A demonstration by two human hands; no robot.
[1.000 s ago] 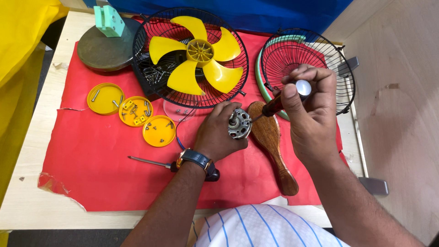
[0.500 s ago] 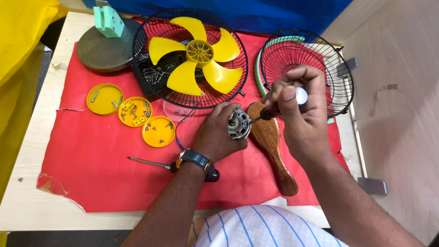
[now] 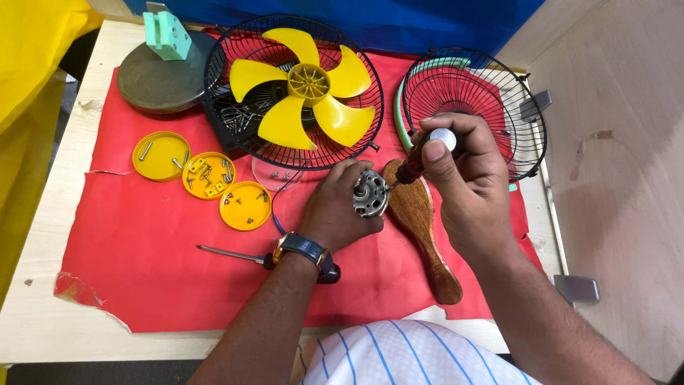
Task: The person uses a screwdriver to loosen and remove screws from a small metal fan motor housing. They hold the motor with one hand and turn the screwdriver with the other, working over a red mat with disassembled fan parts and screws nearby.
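My left hand (image 3: 335,210) grips a small silver fan motor (image 3: 370,196) and holds it just above the red cloth (image 3: 142,249). My right hand (image 3: 463,185) is closed round a screwdriver (image 3: 420,157) with a dark red handle and a silver cap; its tip meets the motor's top. A wooden paddle-shaped piece (image 3: 420,228) lies under both hands. Behind them a yellow fan blade (image 3: 306,85) rests in a black wire guard (image 3: 228,135). A second wire guard (image 3: 491,85) stands behind my right hand.
Three yellow lids (image 3: 160,155) holding screws sit on the left of the cloth. A second screwdriver (image 3: 235,254) lies by my left wrist. A round dark fan base (image 3: 157,78) with a green bracket (image 3: 167,32) stands at the back left. The table edge (image 3: 563,249) runs on the right.
My right hand has turned on the screwdriver handle and shifted slightly left and down. The left hand keeps the motor in the same place.
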